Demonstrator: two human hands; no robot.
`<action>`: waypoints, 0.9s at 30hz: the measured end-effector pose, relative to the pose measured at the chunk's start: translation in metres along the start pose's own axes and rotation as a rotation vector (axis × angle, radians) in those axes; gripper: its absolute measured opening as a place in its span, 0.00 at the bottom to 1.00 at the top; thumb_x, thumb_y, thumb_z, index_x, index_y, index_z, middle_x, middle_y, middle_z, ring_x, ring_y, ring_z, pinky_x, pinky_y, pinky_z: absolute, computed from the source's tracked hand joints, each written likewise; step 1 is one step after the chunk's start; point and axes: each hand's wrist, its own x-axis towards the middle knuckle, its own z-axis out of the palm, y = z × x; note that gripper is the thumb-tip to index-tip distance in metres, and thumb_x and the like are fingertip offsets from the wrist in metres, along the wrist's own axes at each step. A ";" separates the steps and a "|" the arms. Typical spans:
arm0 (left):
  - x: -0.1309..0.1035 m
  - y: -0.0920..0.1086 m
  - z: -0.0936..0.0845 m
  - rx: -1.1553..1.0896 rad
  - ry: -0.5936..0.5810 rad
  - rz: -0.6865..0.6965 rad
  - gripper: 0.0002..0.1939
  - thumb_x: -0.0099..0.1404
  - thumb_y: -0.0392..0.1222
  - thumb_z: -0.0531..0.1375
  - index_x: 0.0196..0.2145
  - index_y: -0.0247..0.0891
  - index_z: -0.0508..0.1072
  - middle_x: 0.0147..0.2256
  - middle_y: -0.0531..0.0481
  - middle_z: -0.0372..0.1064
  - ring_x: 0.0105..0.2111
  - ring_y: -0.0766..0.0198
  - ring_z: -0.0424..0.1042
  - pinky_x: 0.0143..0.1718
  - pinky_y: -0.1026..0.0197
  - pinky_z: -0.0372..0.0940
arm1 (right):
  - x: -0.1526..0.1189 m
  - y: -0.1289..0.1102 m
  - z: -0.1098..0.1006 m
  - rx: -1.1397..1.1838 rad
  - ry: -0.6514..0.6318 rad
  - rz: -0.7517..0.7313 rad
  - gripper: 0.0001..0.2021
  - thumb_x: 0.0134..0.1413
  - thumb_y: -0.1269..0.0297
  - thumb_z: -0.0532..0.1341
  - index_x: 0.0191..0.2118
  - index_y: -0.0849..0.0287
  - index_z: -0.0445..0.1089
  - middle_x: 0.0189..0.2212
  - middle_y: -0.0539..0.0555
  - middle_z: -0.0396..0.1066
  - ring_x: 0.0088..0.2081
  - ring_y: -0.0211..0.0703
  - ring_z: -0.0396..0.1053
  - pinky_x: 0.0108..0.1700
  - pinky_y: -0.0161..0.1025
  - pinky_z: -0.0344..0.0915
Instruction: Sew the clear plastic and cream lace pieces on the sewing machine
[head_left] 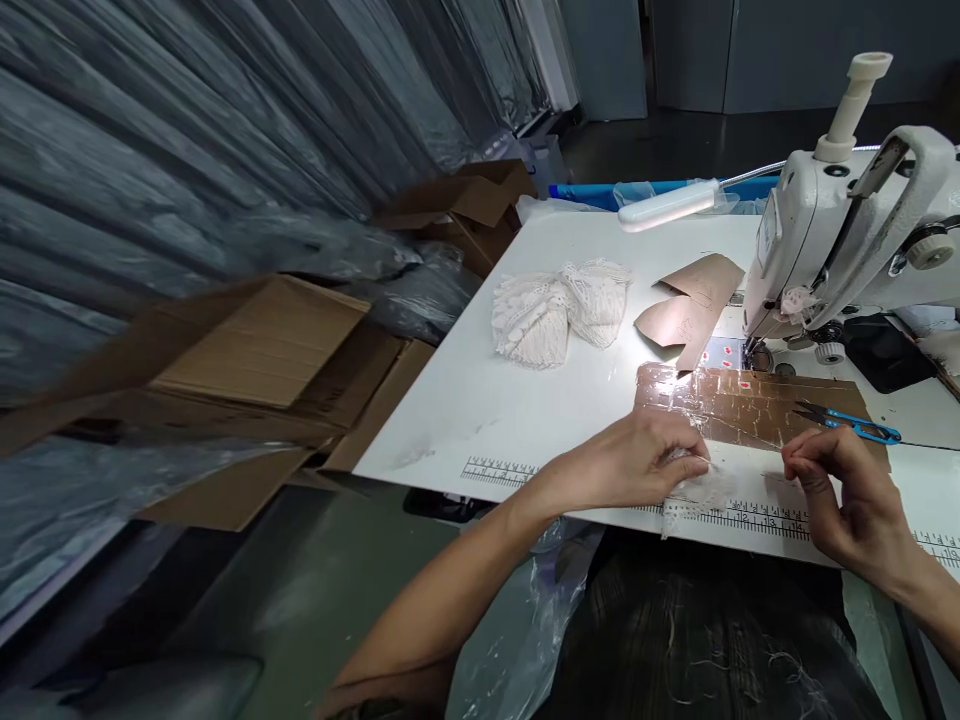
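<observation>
My left hand is closed in a pinch on a piece of white lace fabric at the table's front edge, and part of the fabric hangs over that edge. To its right, my right hand is raised over the printed ruler, thumb and forefinger pressed together. A faint thin line, seemingly a thread, runs to those fingertips from the left. Just beyond the right hand lie blue-handled thread snips on a brown taped plate. The white sewing machine stands behind them, its lamp lighting the needle area.
Gathered cream lace pieces lie on the white table. Brown paper patterns rest beside the machine. A white lamp reaches over the far edge. Open cardboard boxes and plastic wrapping stand to the left.
</observation>
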 end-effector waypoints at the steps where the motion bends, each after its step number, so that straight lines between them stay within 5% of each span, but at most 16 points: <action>1: 0.003 -0.002 0.003 -0.025 -0.008 0.017 0.06 0.67 0.38 0.60 0.36 0.36 0.78 0.31 0.51 0.76 0.30 0.67 0.72 0.32 0.66 0.64 | 0.003 -0.002 0.002 0.036 0.027 -0.001 0.06 0.65 0.65 0.56 0.34 0.52 0.62 0.27 0.50 0.66 0.29 0.41 0.67 0.30 0.38 0.64; 5: 0.011 -0.006 0.012 -0.138 -0.008 0.064 0.09 0.69 0.37 0.59 0.45 0.36 0.77 0.39 0.47 0.78 0.39 0.65 0.76 0.40 0.64 0.69 | 0.016 -0.016 0.014 0.353 0.127 0.076 0.07 0.67 0.57 0.56 0.36 0.51 0.62 0.28 0.48 0.67 0.33 0.41 0.69 0.39 0.43 0.69; 9: 0.012 -0.003 0.016 -0.078 0.077 0.132 0.07 0.69 0.36 0.60 0.42 0.36 0.77 0.38 0.47 0.78 0.38 0.65 0.77 0.41 0.64 0.70 | 0.019 -0.032 0.024 0.564 0.096 0.176 0.08 0.69 0.57 0.53 0.37 0.50 0.57 0.21 0.42 0.60 0.18 0.35 0.59 0.25 0.36 0.66; 14: 0.008 -0.006 0.025 0.167 0.209 0.300 0.10 0.72 0.36 0.55 0.37 0.34 0.77 0.31 0.47 0.76 0.32 0.65 0.75 0.34 0.65 0.70 | 0.010 -0.027 0.013 -0.034 -0.096 -0.117 0.05 0.61 0.69 0.57 0.35 0.52 0.61 0.19 0.44 0.61 0.17 0.35 0.56 0.19 0.35 0.51; 16: 0.006 -0.013 0.025 0.229 0.324 0.276 0.11 0.72 0.36 0.55 0.37 0.35 0.77 0.29 0.48 0.75 0.28 0.67 0.73 0.28 0.66 0.68 | 0.006 -0.018 0.000 -0.241 -0.044 -0.166 0.05 0.59 0.71 0.57 0.35 0.52 0.62 0.17 0.44 0.61 0.15 0.35 0.55 0.18 0.36 0.48; 19: 0.003 -0.023 0.023 0.218 0.451 0.165 0.10 0.72 0.40 0.56 0.39 0.35 0.77 0.31 0.48 0.76 0.28 0.66 0.73 0.28 0.64 0.69 | 0.001 -0.009 -0.017 -0.306 0.099 -0.038 0.03 0.62 0.68 0.56 0.37 0.52 0.62 0.17 0.44 0.60 0.14 0.34 0.55 0.17 0.35 0.48; 23: 0.002 -0.022 0.023 -0.005 0.272 0.084 0.21 0.69 0.46 0.62 0.56 0.35 0.70 0.43 0.44 0.78 0.41 0.61 0.77 0.43 0.57 0.73 | 0.002 -0.010 -0.017 -0.229 0.022 -0.002 0.02 0.64 0.66 0.56 0.38 0.53 0.62 0.21 0.45 0.62 0.18 0.34 0.60 0.18 0.32 0.54; 27: -0.002 -0.013 0.023 -0.189 0.200 -0.073 0.21 0.68 0.46 0.62 0.55 0.36 0.71 0.48 0.43 0.76 0.48 0.58 0.75 0.51 0.55 0.70 | 0.012 -0.009 -0.006 -0.230 -0.131 -0.066 0.05 0.63 0.64 0.59 0.43 0.56 0.63 0.25 0.47 0.64 0.23 0.34 0.63 0.24 0.32 0.61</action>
